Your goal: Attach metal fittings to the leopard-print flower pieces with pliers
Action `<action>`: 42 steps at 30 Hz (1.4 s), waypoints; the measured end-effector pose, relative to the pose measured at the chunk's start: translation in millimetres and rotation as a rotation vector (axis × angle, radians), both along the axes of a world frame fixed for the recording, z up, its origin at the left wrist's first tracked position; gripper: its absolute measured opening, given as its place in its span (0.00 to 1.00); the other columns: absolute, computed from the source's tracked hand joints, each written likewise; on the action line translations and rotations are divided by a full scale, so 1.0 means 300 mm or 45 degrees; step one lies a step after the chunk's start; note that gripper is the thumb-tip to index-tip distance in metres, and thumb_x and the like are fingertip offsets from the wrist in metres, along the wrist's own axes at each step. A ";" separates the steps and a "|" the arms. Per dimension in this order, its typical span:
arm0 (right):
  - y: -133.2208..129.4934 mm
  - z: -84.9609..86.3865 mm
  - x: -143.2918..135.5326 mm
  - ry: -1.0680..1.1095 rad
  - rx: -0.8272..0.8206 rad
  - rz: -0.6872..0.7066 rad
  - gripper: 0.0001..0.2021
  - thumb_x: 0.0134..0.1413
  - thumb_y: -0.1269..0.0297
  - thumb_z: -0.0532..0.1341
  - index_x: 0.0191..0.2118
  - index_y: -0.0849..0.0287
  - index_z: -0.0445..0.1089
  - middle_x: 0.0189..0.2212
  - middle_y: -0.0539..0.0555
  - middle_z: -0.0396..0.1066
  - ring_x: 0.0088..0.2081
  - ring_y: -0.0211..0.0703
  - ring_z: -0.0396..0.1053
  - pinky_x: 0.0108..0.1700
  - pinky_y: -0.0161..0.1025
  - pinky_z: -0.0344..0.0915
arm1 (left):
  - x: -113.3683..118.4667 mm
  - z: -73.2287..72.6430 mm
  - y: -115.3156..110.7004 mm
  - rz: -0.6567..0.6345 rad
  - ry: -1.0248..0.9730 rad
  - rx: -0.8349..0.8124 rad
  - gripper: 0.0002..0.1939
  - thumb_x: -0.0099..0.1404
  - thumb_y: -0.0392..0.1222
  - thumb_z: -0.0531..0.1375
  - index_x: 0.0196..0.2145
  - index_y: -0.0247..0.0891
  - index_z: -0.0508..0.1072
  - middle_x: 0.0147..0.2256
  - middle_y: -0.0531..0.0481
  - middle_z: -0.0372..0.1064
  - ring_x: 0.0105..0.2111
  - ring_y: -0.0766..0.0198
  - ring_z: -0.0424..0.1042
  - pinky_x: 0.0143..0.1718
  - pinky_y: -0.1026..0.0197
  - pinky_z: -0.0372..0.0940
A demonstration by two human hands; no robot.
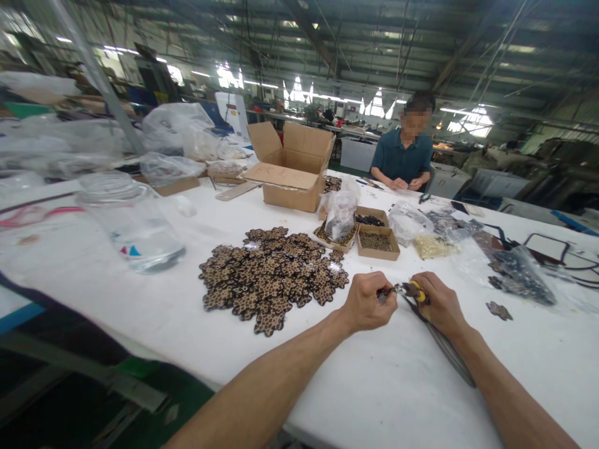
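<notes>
My left hand is closed in a pinch on a small dark piece, mostly hidden by the fingers. Wrapped round a pair of pliers with long grey handles and a yellow part near the head is my right hand. The jaws of the pliers meet a small shiny bit at the left fingertips; whether they grip it I cannot tell. A heap of leopard-print, bear-shaped patches lies left of my hands. One loose patch rests to the right.
Behind my hands stand small cardboard trays of metal bits, plastic bags and an open carton. A clear plastic jar is at left. Bagged pieces lie at right. Across the table a co-worker works.
</notes>
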State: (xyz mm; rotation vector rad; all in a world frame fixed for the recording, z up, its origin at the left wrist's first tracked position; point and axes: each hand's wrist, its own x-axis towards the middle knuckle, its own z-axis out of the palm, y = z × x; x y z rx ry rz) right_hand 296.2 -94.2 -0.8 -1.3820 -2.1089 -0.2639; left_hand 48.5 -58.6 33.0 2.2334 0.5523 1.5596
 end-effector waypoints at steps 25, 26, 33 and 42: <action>-0.012 0.008 0.001 0.036 -0.035 -0.011 0.21 0.52 0.77 0.57 0.51 0.52 0.68 0.46 0.56 0.71 0.47 0.50 0.69 0.44 0.42 0.71 | 0.000 0.006 -0.008 -0.025 -0.015 -0.007 0.03 0.59 0.34 0.61 0.28 0.37 0.69 0.25 0.51 0.67 0.25 0.67 0.65 0.28 0.63 0.60; -0.013 0.009 0.001 0.047 -0.023 -0.004 0.24 0.51 0.78 0.56 0.53 0.52 0.67 0.47 0.57 0.70 0.48 0.50 0.69 0.46 0.43 0.71 | 0.000 0.008 -0.007 -0.030 -0.019 0.001 0.03 0.59 0.34 0.61 0.29 0.37 0.69 0.25 0.51 0.68 0.25 0.67 0.66 0.29 0.63 0.60; -0.035 0.009 0.017 0.124 -0.009 0.039 0.35 0.49 0.77 0.55 0.65 0.53 0.60 0.55 0.61 0.64 0.56 0.54 0.66 0.56 0.51 0.68 | 0.003 0.016 -0.014 -0.047 -0.046 0.093 0.02 0.61 0.33 0.61 0.31 0.36 0.71 0.28 0.48 0.70 0.29 0.65 0.69 0.33 0.61 0.64; -0.102 0.077 0.212 0.020 -0.112 -0.398 0.25 0.55 0.68 0.57 0.60 0.50 0.66 0.48 0.58 0.71 0.47 0.55 0.71 0.41 0.46 0.70 | -0.006 0.027 -0.021 -0.008 -0.052 0.137 0.02 0.61 0.33 0.62 0.32 0.36 0.72 0.29 0.47 0.71 0.30 0.63 0.70 0.32 0.61 0.65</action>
